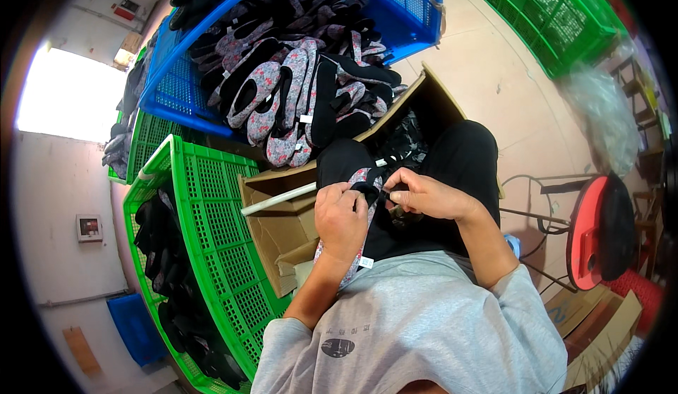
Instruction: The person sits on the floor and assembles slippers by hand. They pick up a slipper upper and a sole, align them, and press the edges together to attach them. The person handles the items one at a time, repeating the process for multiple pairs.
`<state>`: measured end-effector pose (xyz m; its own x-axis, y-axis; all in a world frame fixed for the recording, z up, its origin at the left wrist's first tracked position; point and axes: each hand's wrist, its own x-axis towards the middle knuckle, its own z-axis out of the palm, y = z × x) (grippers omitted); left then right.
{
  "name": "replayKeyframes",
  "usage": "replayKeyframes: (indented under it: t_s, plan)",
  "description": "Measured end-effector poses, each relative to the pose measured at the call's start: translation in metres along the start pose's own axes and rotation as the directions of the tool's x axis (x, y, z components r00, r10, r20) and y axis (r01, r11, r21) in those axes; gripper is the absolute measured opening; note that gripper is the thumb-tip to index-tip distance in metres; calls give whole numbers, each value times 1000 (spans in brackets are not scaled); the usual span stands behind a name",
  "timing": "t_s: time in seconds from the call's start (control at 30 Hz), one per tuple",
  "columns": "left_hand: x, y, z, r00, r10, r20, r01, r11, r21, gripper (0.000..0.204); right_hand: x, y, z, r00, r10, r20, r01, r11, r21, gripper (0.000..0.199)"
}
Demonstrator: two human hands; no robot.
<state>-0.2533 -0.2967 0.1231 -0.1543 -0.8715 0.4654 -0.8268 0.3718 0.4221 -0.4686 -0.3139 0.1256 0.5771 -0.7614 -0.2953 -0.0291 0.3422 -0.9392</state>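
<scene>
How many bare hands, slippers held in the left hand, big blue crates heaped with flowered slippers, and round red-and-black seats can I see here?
Bare hands: 2 (left hand, right hand)
Flowered slipper in the left hand: 1
Big blue crate heaped with flowered slippers: 1
Round red-and-black seat: 1
Total: 5

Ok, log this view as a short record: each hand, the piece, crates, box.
left hand: gripping the floral shoe piece over the lap
right hand: fingers at its upper end; exact grip unclear
white tag: near the piece's lower end
blue crate: heaped with floral and black pieces
left green crate: dark items
cardboard box: white rod across it
</scene>
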Motion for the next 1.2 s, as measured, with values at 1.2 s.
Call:
replayKeyframes:
  t_s: [1.2]
  plan:
    - [-1,1,2,1000,4,13,-4,1000,-4,6,19,-6,15,987,-23,-160,12,997,-73,18]
